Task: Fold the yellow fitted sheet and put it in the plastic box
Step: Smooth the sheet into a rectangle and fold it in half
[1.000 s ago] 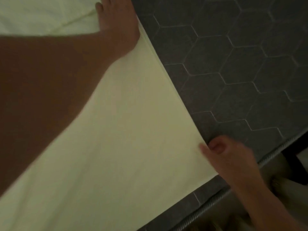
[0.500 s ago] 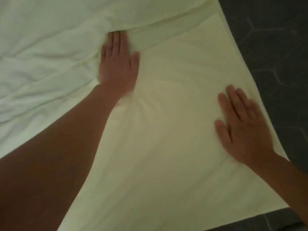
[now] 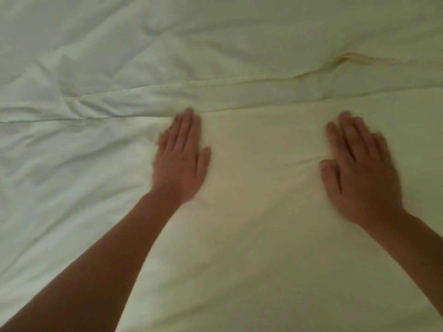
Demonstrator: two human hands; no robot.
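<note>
Head camera shows the yellow fitted sheet (image 3: 251,248) spread out, filling the frame. Just toward 9 o'clock of centre, the left hand (image 3: 179,161) presses flat on it, fingers straight and together. At 3 o'clock the right hand (image 3: 359,168) lies flat, fingers slightly apart. A folded band (image 3: 239,97) crosses by the left fingertips, and a puckered seam (image 3: 345,62) sits at 1 o'clock.

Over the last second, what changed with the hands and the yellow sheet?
The right hand let go of the sheet edge it held near the dark mattress and moved up onto the yellow fitted sheet, now lying flat, level with the left hand. The mattress is now out of view. Unchanged: the left hand presses flat just below the folded edge.
</note>
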